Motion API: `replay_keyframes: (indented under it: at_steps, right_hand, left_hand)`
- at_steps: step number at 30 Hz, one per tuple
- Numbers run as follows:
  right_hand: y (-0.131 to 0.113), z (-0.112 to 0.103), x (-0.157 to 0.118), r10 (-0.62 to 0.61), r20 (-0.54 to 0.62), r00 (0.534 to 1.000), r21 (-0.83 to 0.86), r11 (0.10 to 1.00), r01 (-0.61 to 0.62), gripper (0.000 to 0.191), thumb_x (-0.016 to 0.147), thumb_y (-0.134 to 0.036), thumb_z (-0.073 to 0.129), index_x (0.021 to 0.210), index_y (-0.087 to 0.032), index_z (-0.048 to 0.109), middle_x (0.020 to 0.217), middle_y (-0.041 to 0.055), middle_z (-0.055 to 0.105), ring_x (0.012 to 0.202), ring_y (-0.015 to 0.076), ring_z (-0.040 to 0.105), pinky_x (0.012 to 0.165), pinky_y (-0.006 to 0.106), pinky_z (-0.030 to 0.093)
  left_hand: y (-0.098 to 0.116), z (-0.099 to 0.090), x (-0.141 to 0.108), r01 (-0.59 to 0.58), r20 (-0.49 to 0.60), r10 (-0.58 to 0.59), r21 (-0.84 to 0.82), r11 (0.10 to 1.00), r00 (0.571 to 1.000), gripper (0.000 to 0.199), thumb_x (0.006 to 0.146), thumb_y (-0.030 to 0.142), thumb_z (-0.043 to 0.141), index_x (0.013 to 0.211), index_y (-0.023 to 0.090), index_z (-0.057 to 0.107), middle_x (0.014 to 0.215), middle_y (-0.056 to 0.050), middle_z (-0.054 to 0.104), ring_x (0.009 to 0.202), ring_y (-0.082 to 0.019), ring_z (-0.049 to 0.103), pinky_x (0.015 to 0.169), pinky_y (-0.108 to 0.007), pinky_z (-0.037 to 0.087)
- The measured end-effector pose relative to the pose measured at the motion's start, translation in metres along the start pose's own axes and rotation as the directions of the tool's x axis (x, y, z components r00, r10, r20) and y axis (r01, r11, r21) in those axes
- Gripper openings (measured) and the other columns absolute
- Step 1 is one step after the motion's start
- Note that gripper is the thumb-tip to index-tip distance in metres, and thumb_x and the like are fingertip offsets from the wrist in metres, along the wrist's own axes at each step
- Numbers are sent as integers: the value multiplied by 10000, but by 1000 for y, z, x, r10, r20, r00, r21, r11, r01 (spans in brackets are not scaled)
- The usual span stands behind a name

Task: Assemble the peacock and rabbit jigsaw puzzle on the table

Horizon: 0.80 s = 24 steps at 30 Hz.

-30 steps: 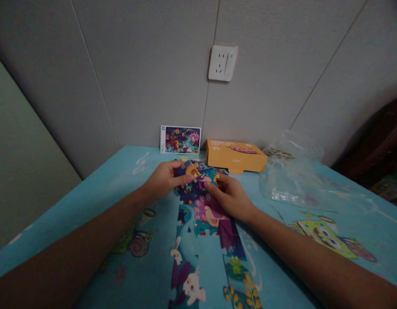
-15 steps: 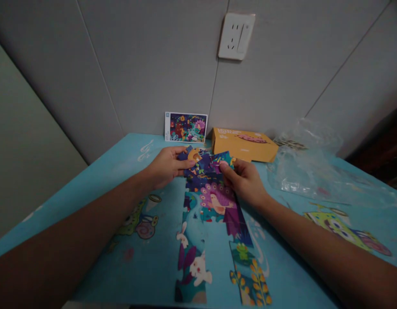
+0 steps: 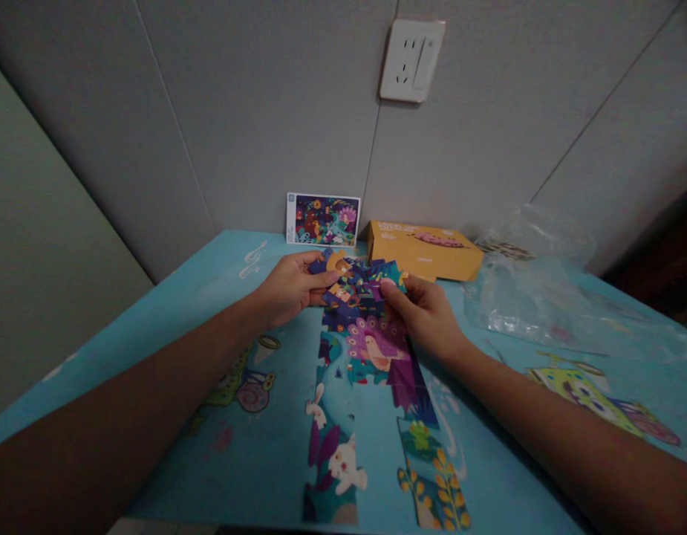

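My left hand (image 3: 290,288) pinches several dark jigsaw puzzle pieces (image 3: 336,269) between thumb and fingers. Close beside it, my right hand (image 3: 424,308) grips more puzzle pieces (image 3: 392,273), teal and purple, with the thumb on top. Both handfuls are above the far end of a partly joined puzzle (image 3: 376,349) lying on the table. It shows a pink peacock, white rabbits down the left strip, and a frog with yellow leaves at lower right. Bare blue tabletop shows between the two lower strips. How many pieces each hand holds is hidden by overlap.
A picture card (image 3: 326,221) of the puzzle leans on the wall behind my hands. Right of it lies a yellow box (image 3: 424,253), then a crumpled clear plastic bag (image 3: 521,297). The blue tabletop (image 3: 203,275) carries printed cartoon figures. A socket (image 3: 413,61) is on the wall.
The pieces between my hands have shifted, and an orange-figured piece now shows more plainly at my left fingers. Both hands stay in nearly the same place.
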State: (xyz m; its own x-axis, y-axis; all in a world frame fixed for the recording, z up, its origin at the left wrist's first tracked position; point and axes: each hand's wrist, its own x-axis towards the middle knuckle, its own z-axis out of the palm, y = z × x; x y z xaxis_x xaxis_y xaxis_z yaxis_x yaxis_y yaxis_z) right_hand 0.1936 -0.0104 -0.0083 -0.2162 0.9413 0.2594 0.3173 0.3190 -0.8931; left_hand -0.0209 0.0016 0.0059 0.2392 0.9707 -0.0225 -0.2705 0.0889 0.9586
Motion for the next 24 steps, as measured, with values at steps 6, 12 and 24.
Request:
replay_keyframes:
  at_steps: [6, 12, 24]
  right_hand:
    - [5, -2, 1, -1, 68, 998, 110, 994, -6, 466, 819, -591, 562, 605, -191, 455, 471, -48, 429, 405, 68, 326, 393, 223, 227]
    - [-3, 6, -7, 32, 287, 957, 28, 999, -41, 428, 844, -573, 533, 685, -176, 523, 520, -25, 515, 429, 82, 380, 411, 225, 273]
    - [-2, 5, -3, 28, 186, 982, -18, 1000, -25, 399, 815, -553, 572, 719, -166, 549, 602, -8, 519, 517, 105, 422, 459, 239, 331]
  left_hand:
    - [4, 3, 0, -25, -99, 20, -45, 999, 995, 120, 815, 50, 607, 910, 113, 569, 818, -55, 686, 584, -124, 670, 549, -244, 578]
    - [-3, 20, -9, 31, 112, -19, -108, 994, 993, 115, 842, 95, 578, 955, 118, 583, 899, -88, 693, 659, -149, 687, 584, -266, 586]
    - [-17, 19, -10, 161, 277, -170, 56, 985, 946, 366, 874, 505, 563, 1014, 171, 506, 727, -28, 599, 583, -156, 642, 494, -258, 528]
